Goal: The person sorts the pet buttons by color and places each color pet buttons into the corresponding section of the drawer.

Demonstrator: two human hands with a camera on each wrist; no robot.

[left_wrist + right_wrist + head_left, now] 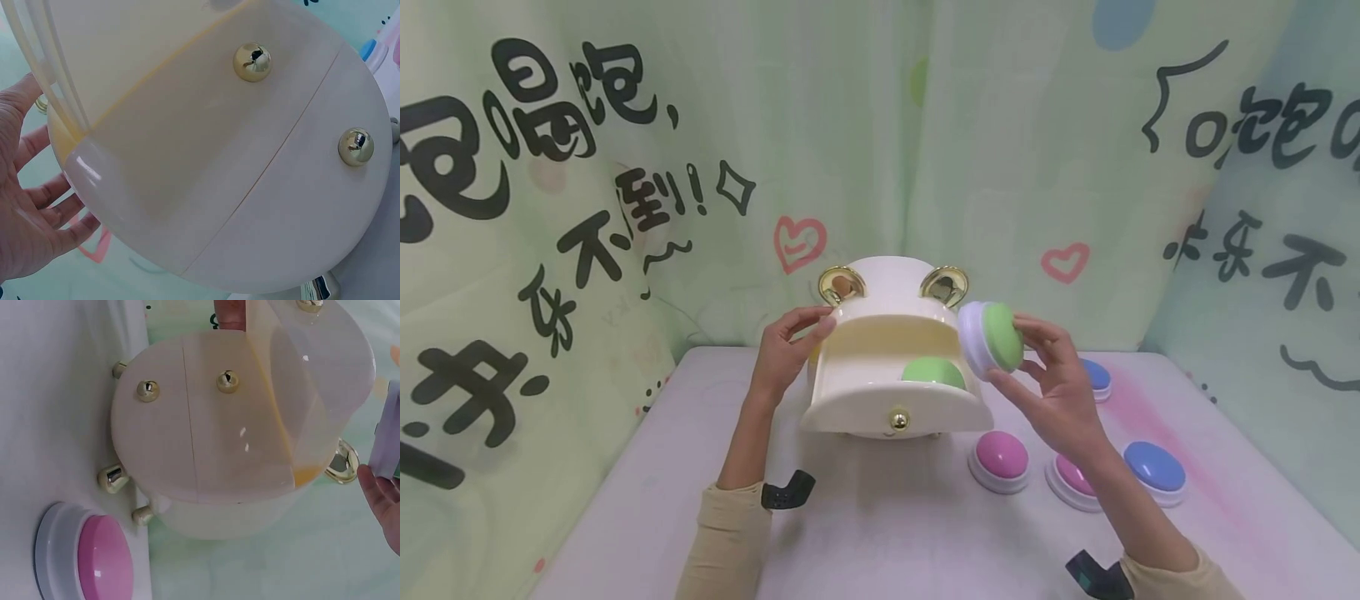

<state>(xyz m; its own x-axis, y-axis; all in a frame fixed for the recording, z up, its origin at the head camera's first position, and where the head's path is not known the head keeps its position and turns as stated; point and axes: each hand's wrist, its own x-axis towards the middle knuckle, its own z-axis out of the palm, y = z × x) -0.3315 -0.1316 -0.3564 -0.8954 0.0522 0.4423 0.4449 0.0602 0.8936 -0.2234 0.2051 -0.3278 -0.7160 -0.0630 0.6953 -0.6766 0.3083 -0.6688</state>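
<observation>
A white storage box (pixel 891 287) with gold ears stands on the table, its front flap (pixel 857 408) tipped open with a gold knob. Inside, a green button (pixel 932 369) shows its domed top above the flap. My left hand (pixel 786 346) touches the box's left side, the thumb by the flap's edge; in the left wrist view the fingers (pixel 47 195) lie spread along the round body. Between thumb and fingers my right hand (pixel 1056 387) pinches a second button (pixel 992 337), green on a white base, tilted sideways at the box's right edge.
Pink buttons (pixel 1002 458) with white bases sit in front and to the right of the box, one partly behind my right forearm. Blue buttons (pixel 1153 467) lie further right. A pale printed curtain (pixel 1000 167) surrounds the white table (pixel 880 533).
</observation>
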